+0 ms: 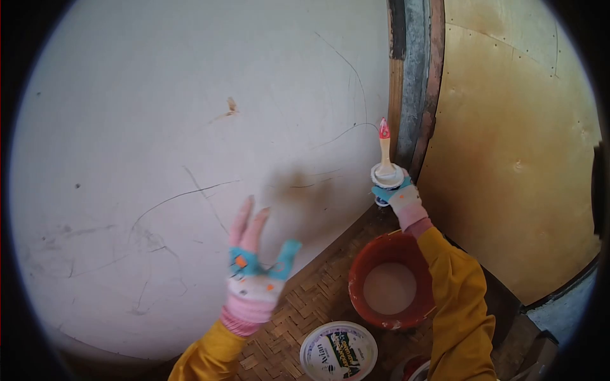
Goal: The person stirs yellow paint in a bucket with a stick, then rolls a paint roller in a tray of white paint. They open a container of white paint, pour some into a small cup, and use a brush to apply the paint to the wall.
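Note:
My right hand (405, 197), in a knitted glove, grips a small white paint pot (388, 176) near the corner of the wall. A paintbrush (384, 151) stands in the pot, its pale handle with a red tip pointing up and its bristles hidden inside. My left hand (254, 267), in a pink, white and turquoise glove, is raised before the white wall (159, 114) with fingers and thumb apart and nothing in it. Below my right hand is a red-brown bucket (362, 273) with pale, milky liquid (389, 289) at the bottom.
A white round lid (338, 351) printed "Avian" is beside the bucket, over the woven mat floor (321, 279). Wooden and grey posts (416, 70) mark the corner, and a yellowish panel (508, 159) stands on the right. Pencil-like lines and smudges cross the white wall.

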### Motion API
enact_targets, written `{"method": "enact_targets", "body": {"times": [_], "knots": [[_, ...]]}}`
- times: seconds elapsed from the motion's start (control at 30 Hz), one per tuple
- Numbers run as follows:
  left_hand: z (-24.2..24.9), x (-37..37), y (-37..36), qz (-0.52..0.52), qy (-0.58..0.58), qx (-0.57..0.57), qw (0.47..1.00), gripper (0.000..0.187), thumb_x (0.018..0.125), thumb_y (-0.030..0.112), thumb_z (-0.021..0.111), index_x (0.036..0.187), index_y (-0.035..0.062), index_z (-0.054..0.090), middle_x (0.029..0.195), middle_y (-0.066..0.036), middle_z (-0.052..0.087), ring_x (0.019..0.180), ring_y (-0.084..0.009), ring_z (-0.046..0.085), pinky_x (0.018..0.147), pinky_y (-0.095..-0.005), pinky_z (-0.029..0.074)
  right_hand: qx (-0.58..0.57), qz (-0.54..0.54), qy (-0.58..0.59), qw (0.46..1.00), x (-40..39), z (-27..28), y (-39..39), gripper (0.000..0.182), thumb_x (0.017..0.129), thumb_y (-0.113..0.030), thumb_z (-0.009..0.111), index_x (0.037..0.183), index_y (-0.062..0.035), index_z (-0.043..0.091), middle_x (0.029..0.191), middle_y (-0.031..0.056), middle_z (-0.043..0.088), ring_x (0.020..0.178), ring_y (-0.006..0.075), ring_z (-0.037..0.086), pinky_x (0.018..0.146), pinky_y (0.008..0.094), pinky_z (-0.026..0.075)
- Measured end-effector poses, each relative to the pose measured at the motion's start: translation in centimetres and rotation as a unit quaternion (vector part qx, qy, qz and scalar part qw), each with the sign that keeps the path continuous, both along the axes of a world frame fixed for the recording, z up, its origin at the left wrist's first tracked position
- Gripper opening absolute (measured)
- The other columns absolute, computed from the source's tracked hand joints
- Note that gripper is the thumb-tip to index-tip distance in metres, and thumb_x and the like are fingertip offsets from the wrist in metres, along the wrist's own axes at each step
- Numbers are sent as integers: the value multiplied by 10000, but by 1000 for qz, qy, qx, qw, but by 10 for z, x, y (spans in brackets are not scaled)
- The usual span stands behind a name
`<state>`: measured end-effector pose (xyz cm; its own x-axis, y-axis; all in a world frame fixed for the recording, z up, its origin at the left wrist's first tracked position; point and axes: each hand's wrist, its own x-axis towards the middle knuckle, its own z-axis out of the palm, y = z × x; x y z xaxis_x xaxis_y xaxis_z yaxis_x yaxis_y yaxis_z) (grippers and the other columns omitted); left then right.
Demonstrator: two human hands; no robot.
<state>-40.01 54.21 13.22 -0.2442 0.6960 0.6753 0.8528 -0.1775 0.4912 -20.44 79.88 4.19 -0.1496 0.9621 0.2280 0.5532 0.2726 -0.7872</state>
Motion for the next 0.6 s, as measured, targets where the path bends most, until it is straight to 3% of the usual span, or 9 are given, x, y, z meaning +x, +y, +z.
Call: {"method": "enact_targets", "body": {"times": [0.1, 0.2, 0.33, 0.43, 0.47, 0.5, 0.6], "knots": [[9, -40, -9, 51, 137, 6, 989, 552, 699, -41, 648, 1209, 39, 452, 1301, -178, 374, 1188, -321, 413, 972, -367, 381, 33, 23, 1, 999, 25, -74, 74, 743, 566, -319, 805, 1185, -87, 465, 1067, 86, 591, 977, 214, 584, 853, 310, 465], [2, -80, -11, 46, 180, 36, 982, 545, 701, -52, 629, 1208, 47, 456, 1270, -169, 401, 1157, -322, 435, 958, -372, 387, -43, 35, -77, 996, 42, -87, 90, 808, 538, -345, 823, 1205, -87, 445, 1149, 92, 540, 1053, 212, 539, 903, 306, 434], [9, -111, -18, 67, 271, -11, 960, 554, 692, -37, 639, 1207, 58, 459, 1224, -163, 439, 1087, -320, 473, 914, -378, 408, -118, 44, -128, 984, 58, -126, 115, 826, 537, -318, 829, 1222, -94, 427, 1201, 72, 494, 1098, 197, 503, 925, 305, 419], [12, -117, -17, 84, 388, -30, 917, 523, 664, 85, 705, 1141, 81, 490, 1115, -152, 493, 879, -286, 527, 702, -355, 454, -125, 109, -95, 982, 59, -136, 118, 658, 566, -290, 812, 1119, -80, 522, 1090, 69, 572, 1006, 193, 558, 879, 301, 454], [11, -119, -15, 84, 389, -31, 917, 523, 664, 85, 705, 1141, 81, 490, 1115, -152, 493, 879, -286, 527, 702, -355, 454, -155, 148, -90, 973, 58, -134, 117, 592, 576, -274, 805, 1074, -75, 555, 1040, 70, 600, 967, 191, 578, 856, 299, 469], [9, -120, -15, 72, 387, -28, 919, 505, 673, 97, 702, 1131, 83, 490, 1103, -149, 490, 882, -288, 527, 681, -358, 456, -149, 113, -102, 977, 44, -104, 96, 470, 614, -239, 774, 1007, -65, 585, 962, 69, 631, 906, 178, 600, 817, 304, 489], [6, -120, -15, 68, 401, -33, 913, 448, 707, 133, 689, 1106, 95, 488, 1075, -141, 479, 860, -280, 521, 624, -363, 462, -180, 146, -51, 971, 46, -132, 109, 398, 675, -201, 730, 1016, -68, 575, 970, 74, 628, 912, 190, 599, 824, 338, 491]]}}
